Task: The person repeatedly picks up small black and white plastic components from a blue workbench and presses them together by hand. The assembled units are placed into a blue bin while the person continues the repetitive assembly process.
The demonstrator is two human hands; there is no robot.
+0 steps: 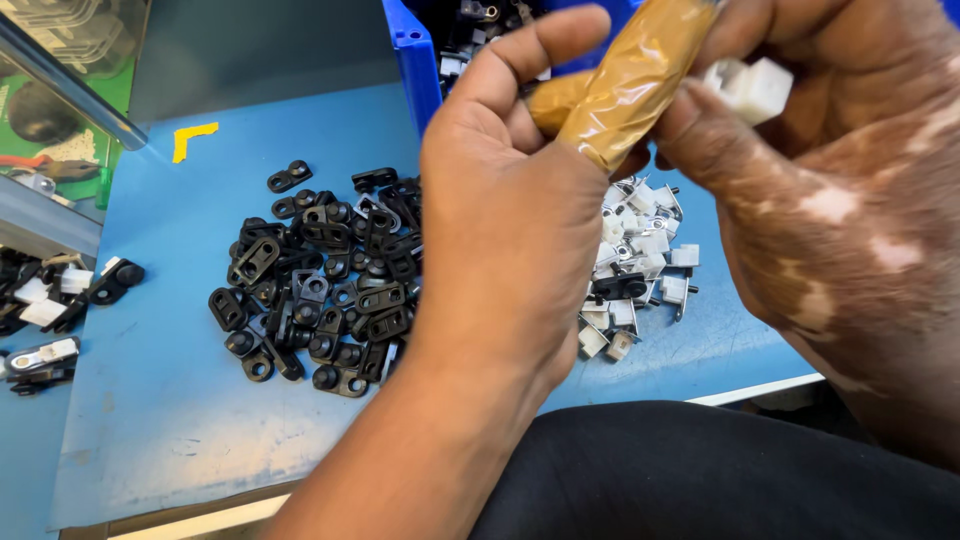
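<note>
Nearest the viewer, a dark-clothed lap point(700, 470) is seen along the lower edge, with the left forearm rising from it.

The left hand point(510, 210) is held above the blue table point(150, 400), back toward the camera, fingers curled loosely; what, if anything, is pinched at its tips cannot be told, since they are hidden behind the hand. Its fingertips are met by a taped finger point(625, 80) of the right hand, wrapped in tan-brown tape.

The right hand point(830, 190) is raised at the right, fingers closed around small white plastic parts point(755, 88), which are gripped between thumb and fingers just beside the tape.

Below the hands, a heap of black plastic brackets point(320, 280) is spread on the table to the left of the left hand. A smaller heap of white clips point(640, 260), with a few black pieces mixed in, lies under and between the hands.

At the left edge, assembled black-and-white pieces point(45, 300) are laid well apart from the heaps.

Farther back, a yellow corner mark point(192, 138) is stuck to the table, and a blue bin point(415, 60) holding more parts stands behind the left hand.
</note>
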